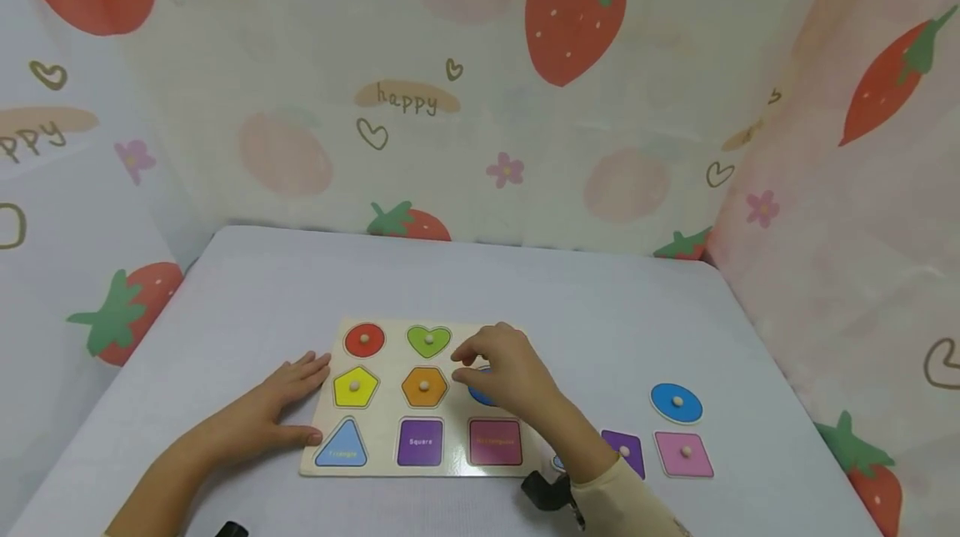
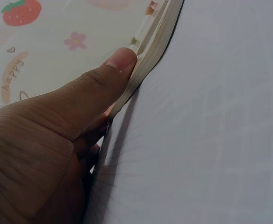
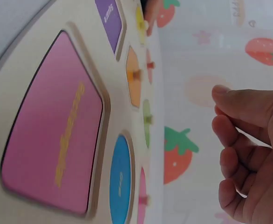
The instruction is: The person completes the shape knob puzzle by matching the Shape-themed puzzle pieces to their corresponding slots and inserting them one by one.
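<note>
A pale wooden shape puzzle board (image 1: 457, 445) lies flat on the table. My left hand (image 1: 273, 408) rests at its left side, fingers extended, with the thumb against the board's edge in the left wrist view. Over the board's right part hovers my right hand (image 1: 517, 370), thumb and fingers slightly bent and nothing between them. Knobbed pieces sit in the board: red circle (image 1: 354, 345), green heart (image 1: 417, 338), yellow pentagon (image 1: 342, 392), orange hexagon (image 1: 411, 392) and a pink piece (image 3: 142, 184), hidden by my hand in the head view. The triangle, square, rectangle and oval recesses show bare printed bottoms.
Right of the board lie a blue oval piece (image 1: 663, 408), a pink rectangle piece (image 1: 697, 468) and a purple square piece (image 1: 633, 443). My right forearm partly covers a light blue piece (image 1: 557, 464). Strawberry-print curtains (image 1: 480, 145) surround the white table (image 1: 585, 312).
</note>
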A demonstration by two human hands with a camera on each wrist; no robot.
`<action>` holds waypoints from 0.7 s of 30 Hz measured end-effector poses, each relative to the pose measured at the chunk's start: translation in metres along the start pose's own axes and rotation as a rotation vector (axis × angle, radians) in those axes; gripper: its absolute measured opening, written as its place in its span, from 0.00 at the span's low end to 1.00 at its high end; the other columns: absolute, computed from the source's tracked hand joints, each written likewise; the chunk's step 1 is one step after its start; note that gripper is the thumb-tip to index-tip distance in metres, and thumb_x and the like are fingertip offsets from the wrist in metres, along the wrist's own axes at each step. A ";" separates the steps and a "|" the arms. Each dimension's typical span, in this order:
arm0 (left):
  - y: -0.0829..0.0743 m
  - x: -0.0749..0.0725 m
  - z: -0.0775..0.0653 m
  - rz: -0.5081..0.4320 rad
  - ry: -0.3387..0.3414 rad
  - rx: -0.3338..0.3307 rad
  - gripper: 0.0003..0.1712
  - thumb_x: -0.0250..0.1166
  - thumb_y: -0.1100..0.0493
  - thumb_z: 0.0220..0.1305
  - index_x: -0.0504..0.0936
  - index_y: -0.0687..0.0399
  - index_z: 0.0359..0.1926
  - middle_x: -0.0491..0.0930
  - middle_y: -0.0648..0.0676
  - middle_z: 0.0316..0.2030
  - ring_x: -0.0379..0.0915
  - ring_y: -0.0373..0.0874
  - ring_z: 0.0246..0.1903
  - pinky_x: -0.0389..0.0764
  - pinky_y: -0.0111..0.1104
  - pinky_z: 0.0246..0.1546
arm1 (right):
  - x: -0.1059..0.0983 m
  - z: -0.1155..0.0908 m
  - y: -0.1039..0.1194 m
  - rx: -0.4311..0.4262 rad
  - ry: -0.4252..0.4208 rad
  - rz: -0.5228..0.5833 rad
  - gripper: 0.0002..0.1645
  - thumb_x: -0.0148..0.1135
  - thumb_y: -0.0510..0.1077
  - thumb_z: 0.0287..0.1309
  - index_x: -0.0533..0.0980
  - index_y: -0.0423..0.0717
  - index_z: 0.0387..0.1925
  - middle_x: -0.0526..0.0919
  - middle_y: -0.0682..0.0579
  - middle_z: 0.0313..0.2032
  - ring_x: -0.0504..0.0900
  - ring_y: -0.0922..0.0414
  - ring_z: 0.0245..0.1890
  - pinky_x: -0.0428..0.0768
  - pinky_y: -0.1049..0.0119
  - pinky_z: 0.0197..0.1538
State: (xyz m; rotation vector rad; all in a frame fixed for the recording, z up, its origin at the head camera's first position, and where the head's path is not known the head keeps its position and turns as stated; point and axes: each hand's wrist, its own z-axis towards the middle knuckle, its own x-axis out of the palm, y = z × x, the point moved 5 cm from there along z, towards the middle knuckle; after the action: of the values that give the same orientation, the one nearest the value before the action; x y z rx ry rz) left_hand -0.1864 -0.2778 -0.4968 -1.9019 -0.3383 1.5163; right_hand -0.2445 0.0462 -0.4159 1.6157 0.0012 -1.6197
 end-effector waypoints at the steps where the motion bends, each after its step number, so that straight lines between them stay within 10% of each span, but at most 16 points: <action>1: -0.001 0.000 0.000 -0.001 0.003 0.000 0.60 0.76 0.31 0.49 0.64 0.49 0.78 0.55 0.54 0.80 0.40 0.64 0.80 0.47 0.62 0.75 | -0.004 -0.003 -0.002 -0.011 -0.006 0.007 0.11 0.76 0.47 0.59 0.88 0.51 0.43 0.88 0.59 0.37 0.80 0.52 0.44 0.79 0.61 0.48; 14: 0.002 0.004 0.000 0.007 0.003 -0.011 0.60 0.75 0.30 0.49 0.63 0.46 0.78 0.55 0.53 0.80 0.41 0.63 0.80 0.43 0.51 0.79 | -0.055 -0.051 -0.037 -0.014 -0.141 -0.061 0.11 0.79 0.43 0.54 0.87 0.56 0.40 0.85 0.64 0.35 0.78 0.59 0.44 0.80 0.62 0.45; 21: 0.002 0.004 0.000 0.007 -0.012 0.027 0.60 0.74 0.29 0.50 0.64 0.48 0.78 0.56 0.52 0.80 0.41 0.62 0.80 0.28 0.05 0.62 | -0.084 -0.076 -0.065 0.015 -0.245 -0.114 0.11 0.79 0.42 0.54 0.87 0.56 0.39 0.86 0.64 0.35 0.77 0.63 0.43 0.81 0.63 0.42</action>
State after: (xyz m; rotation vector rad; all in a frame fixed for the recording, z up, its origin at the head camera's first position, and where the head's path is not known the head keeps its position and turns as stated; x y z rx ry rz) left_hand -0.1858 -0.2765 -0.5013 -1.8753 -0.3159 1.5301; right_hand -0.2306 0.1747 -0.3940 1.4410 -0.0472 -1.9003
